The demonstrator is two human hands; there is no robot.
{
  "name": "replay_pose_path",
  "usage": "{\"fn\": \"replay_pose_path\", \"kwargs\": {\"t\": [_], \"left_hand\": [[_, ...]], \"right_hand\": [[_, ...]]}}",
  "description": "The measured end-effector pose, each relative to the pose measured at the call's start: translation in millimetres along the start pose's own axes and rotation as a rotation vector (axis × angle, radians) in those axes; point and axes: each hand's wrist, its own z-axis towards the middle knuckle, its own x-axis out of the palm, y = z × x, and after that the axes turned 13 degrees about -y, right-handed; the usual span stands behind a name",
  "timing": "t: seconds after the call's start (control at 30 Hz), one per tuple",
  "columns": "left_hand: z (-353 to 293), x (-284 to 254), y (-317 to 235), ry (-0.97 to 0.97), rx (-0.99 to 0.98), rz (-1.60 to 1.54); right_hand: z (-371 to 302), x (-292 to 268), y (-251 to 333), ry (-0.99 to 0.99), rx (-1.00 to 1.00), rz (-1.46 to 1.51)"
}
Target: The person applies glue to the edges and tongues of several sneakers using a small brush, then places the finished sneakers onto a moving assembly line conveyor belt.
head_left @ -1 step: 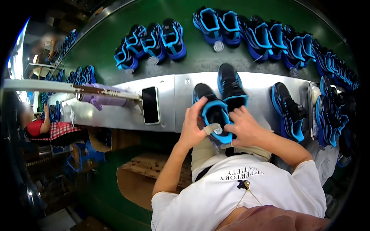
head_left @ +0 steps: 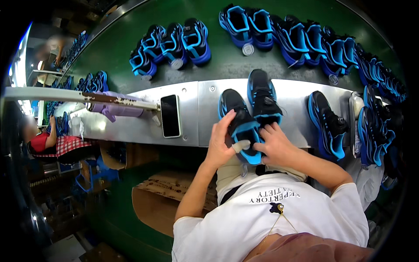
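Note:
A black and blue sneaker [head_left: 234,102] rests toe-away at the near edge of the metal work surface, its heel toward me. My left hand [head_left: 221,142] is closed round its left side, the thumb, in a pale finger cover, reaching into the opening. With bent fingers my right hand [head_left: 279,146] grips the right side of the bright blue collar near the heel. Part of the shoe's inside is hidden by my fingers. Touching it on the right stands a matching sneaker [head_left: 262,89], its heel just beyond my right fingers.
Rows of similar sneakers [head_left: 196,41] stand on the green belt [head_left: 183,74]. Another sneaker [head_left: 326,124] lies to the right. To the left are a phone [head_left: 170,116], a purple bottle [head_left: 118,106] and a metal bar [head_left: 48,93]. A cardboard box [head_left: 150,207] sits below; a co-worker [head_left: 56,146] is far left.
The held sneaker has tilted, so its opening looks narrower and the round white label inside is out of sight. Both hands keep their hold, barely moved.

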Motion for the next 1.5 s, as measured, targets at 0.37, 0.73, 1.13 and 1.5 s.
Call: {"fn": "replay_pose_path", "kwargs": {"t": [0.37, 0.73, 1.13, 1.5], "left_hand": [[9, 14, -22, -0.096, 0.245, 0.372], [18, 36, -22, -0.344, 0.189, 0.219], [11, 20, -26, -0.073, 0.257, 0.499], [-10, -2, -36, 0.055, 0.184, 0.756]], "right_hand": [[10, -38, -22, -0.419, 0.206, -0.219], [27, -29, -31, -0.355, 0.401, 0.109], [14, -23, -29, -0.300, 0.129, -0.290], [8, -21, -26, -0.192, 0.059, -0.127]]}}
